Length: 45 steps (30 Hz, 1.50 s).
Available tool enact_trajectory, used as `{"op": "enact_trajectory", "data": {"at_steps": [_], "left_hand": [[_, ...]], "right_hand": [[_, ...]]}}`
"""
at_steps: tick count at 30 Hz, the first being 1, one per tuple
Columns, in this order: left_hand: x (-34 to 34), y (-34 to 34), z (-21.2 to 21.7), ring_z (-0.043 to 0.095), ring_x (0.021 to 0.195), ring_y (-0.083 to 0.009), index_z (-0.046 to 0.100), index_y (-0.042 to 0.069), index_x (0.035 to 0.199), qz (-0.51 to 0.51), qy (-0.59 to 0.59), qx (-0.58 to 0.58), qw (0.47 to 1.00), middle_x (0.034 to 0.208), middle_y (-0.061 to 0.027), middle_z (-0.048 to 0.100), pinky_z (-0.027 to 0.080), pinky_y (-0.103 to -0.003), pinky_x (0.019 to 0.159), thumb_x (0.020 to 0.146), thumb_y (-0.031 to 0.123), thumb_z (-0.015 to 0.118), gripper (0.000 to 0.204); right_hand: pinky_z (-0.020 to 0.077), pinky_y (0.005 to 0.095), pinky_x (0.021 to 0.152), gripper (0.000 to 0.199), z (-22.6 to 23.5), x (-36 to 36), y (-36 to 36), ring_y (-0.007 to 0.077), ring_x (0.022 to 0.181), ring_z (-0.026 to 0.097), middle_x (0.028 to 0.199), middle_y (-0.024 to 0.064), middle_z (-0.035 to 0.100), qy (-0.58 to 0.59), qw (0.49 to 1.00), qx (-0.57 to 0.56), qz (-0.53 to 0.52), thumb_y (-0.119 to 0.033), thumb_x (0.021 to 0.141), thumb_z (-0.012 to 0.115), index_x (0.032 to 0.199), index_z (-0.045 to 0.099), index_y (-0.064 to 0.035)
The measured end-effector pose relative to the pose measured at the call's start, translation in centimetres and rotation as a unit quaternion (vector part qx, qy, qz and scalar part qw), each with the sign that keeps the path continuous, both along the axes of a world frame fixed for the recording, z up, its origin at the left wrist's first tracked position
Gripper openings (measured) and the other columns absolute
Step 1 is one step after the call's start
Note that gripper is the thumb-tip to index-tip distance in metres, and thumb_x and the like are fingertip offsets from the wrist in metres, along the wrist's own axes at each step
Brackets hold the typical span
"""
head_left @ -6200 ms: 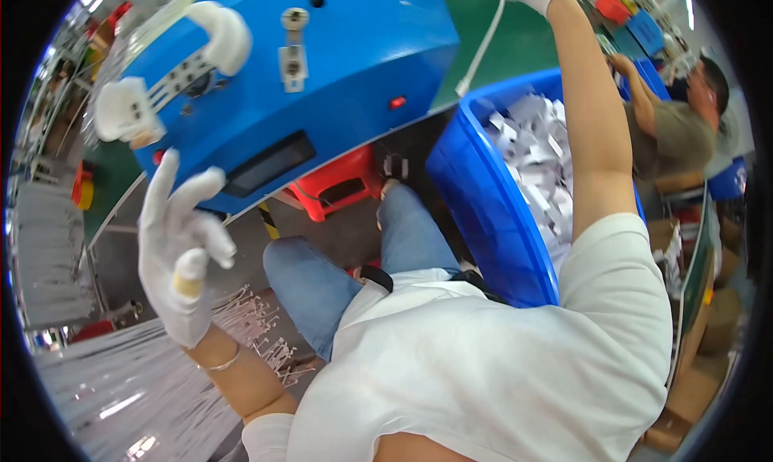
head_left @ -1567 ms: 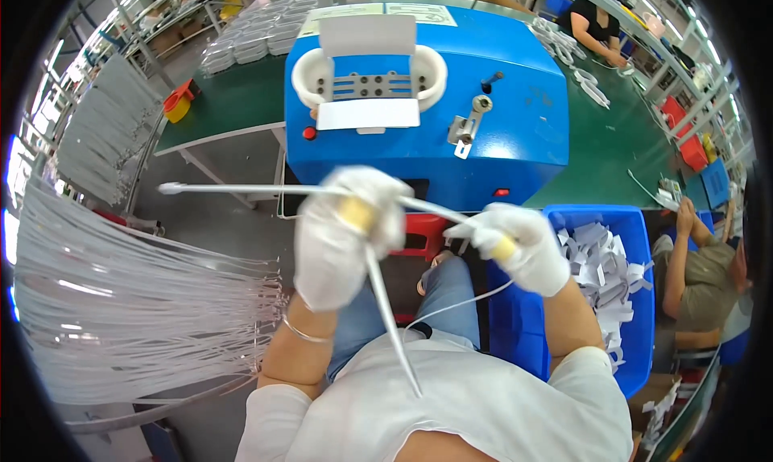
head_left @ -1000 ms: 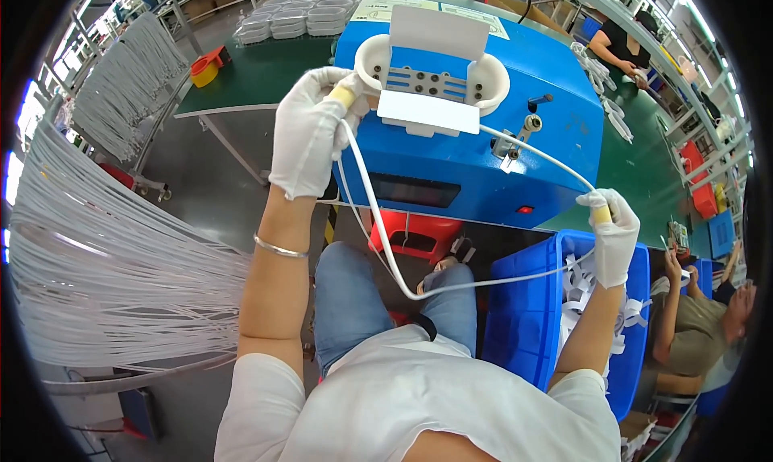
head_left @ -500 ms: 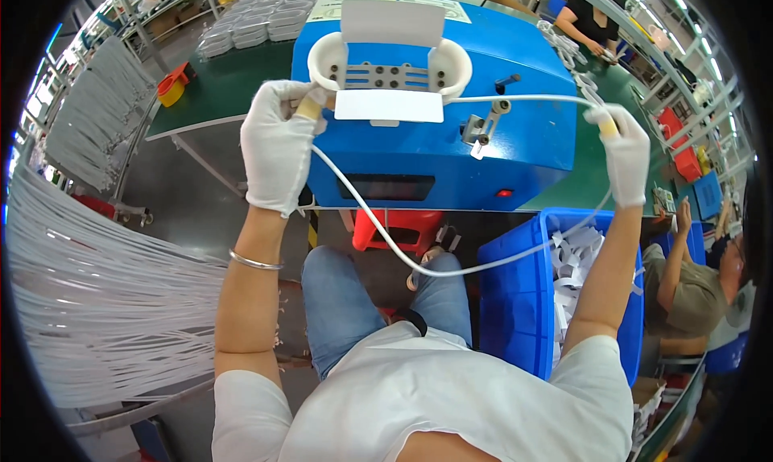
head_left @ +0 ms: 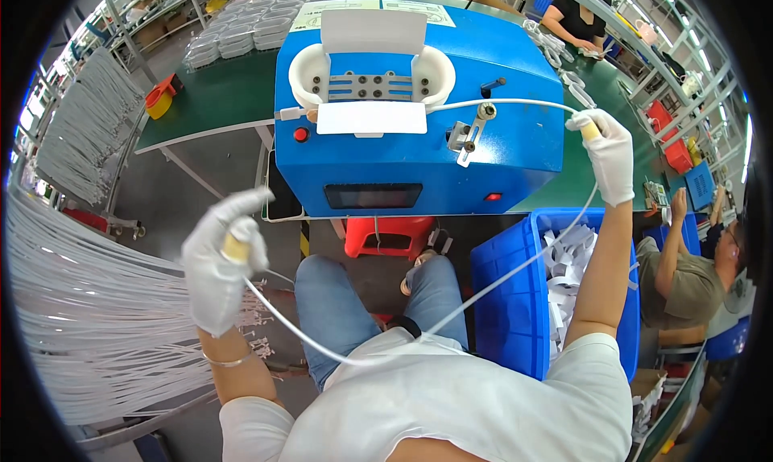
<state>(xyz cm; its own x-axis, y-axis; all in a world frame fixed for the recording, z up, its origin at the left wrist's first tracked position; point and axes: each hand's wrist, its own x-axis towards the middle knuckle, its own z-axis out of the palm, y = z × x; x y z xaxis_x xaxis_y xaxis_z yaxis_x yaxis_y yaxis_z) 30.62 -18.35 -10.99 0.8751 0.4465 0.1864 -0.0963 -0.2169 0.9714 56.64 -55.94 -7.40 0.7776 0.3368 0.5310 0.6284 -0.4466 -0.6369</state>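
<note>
My left hand [head_left: 225, 261], in a white glove with a yellow cover on the thumb, is low on the left beside the machine, smeared by motion. Its thumb and fingers close on a white cable [head_left: 346, 360] that sags across my lap and rises to the right. High on the right, my right hand [head_left: 608, 156], gloved likewise, pinches the cable. From there a taut stretch runs left to the white winding head [head_left: 439, 72] on the blue machine [head_left: 515, 152]. A pale cable end [head_left: 290, 113] sticks out left of the head, above a red button [head_left: 301, 134].
A blue bin [head_left: 507, 301] with white scraps stands right of my legs. Many white cables [head_left: 105, 301] hang on a rack at left. Clear trays [head_left: 233, 39] and a yellow-red tape dispenser [head_left: 161, 96] are on the green table [head_left: 217, 92]. Other people sit at right.
My left hand has left the winding head and moved down and left, taking the cable with it. The cable's loop hangs lower. My right hand has shifted slightly down and left.
</note>
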Motion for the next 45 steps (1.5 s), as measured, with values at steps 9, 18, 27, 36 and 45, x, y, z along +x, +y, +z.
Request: {"op": "enact_trajectory", "data": {"at_steps": [9, 18, 27, 36, 45], "left_hand": [[1.2, -5.2, -6.4, 0.056, 0.061, -0.0085, 0.065, 0.002, 0.110, -0.336, 0.197, -0.075, 0.918, 0.069, -0.0038, 0.061, 0.042, -0.021, 0.056, 0.094, 0.014, 0.055, 0.023], [1.8, -8.8, -11.7, 0.056, 0.065, -0.0087, 0.065, 0.004, 0.110, -0.404, 0.306, -0.165, 0.846, 0.073, -0.0027, 0.062, 0.045, -0.024, 0.064, 0.094, 0.022, 0.056, 0.026], [1.7, -10.2, -16.6, 0.060, 0.093, -0.0142, 0.056, 0.001, 0.123, -0.359, 0.283, -0.018, 0.889, 0.105, -0.0083, 0.065, 0.048, -0.027, 0.083, 0.090, 0.016, 0.060, 0.037], [1.2, -10.1, -19.7, 0.063, 0.091, -0.0248, 0.064, 0.008, 0.112, -0.387, 0.306, 0.037, 0.869, 0.101, -0.0121, 0.067, 0.048, -0.034, 0.083, 0.087, 0.021, 0.059, 0.029], [6.2, -13.2, -14.0, 0.062, 0.091, -0.0159, 0.064, 0.008, 0.115, -0.483, 0.228, 0.087, 0.841, 0.102, -0.0104, 0.067, 0.048, -0.029, 0.084, 0.088, 0.016, 0.059, 0.028]], "right_hand": [[0.0348, 0.0179, 0.057, 0.019, 0.1, -3.2, -0.9, 0.0025, 0.066, 0.048, 0.079, -0.0002, 0.064, 0.093, 0.995, -0.005, -0.048, -0.018, 0.089, 0.062, 0.079, 0.067, -0.0023], [0.0222, 0.0173, 0.037, 0.019, 0.1, -5.0, 2.0, 0.0004, 0.040, 0.034, 0.062, -0.0016, 0.056, 0.293, 0.951, 0.095, 0.000, -0.017, 0.088, 0.063, 0.079, 0.062, -0.0007], [0.0256, 0.0199, 0.035, 0.023, 0.9, -5.7, 6.3, 0.0035, 0.036, 0.034, 0.053, -0.0046, 0.045, 0.333, 0.936, 0.098, 0.052, -0.021, 0.088, 0.062, 0.079, 0.062, -0.0005], [0.0332, 0.0186, 0.034, 0.025, -0.1, -6.6, 5.0, 0.0045, 0.034, 0.039, 0.052, -0.0023, 0.047, 0.309, 0.940, 0.147, 0.014, -0.022, 0.091, 0.058, 0.080, 0.060, 0.0008], [0.0321, 0.0185, 0.034, 0.027, -0.5, -6.7, 5.9, 0.0035, 0.036, 0.038, 0.052, -0.0020, 0.047, 0.310, 0.938, 0.149, 0.038, -0.023, 0.090, 0.060, 0.079, 0.061, 0.0013]]}}
